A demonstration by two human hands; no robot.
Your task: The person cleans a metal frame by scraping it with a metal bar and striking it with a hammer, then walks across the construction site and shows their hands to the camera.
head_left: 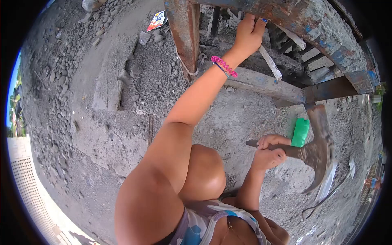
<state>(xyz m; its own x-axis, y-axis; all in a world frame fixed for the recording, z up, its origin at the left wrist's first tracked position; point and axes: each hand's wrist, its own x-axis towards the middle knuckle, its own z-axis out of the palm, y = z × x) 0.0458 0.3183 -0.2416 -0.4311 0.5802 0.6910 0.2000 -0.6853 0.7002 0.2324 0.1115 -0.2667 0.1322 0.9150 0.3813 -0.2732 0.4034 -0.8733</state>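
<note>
"While your right hand (270, 152) has the hammer (306, 154), where is your left hand (250, 34)?"

"Your left hand is stretched out ahead of you to the rusty metal frame (281, 90), at the inner edge of its upper beam (302, 22). Your fingers are bent and drawn in, with a small blue spot at the tips, but I cannot tell whether you have hold of anything there. Just below that hand, a pale strip (271, 65) slants toward the frame's lower bar (253, 80). You wear a coiled pink bracelet (224, 66) on that wrist."

"And how does the hammer lie in your right?"

"Your fingers are closed around its handle, which runs roughly sideways: the narrow end pokes out on your left and the head on your right, one curved arm of it pointing back toward you. The head's far end overlaps the frame's right-hand corner from your view; I cannot tell whether they touch."

"What else lies about you?"

"On the ground (224, 118), a green plastic item (301, 132) shows just past the handle, near that same corner. Left of the frame's left post (183, 36) you have a bright wrapper (157, 21), and nearer you, a concrete slab (108, 92), with loose stones (61, 81) farther left."
</note>
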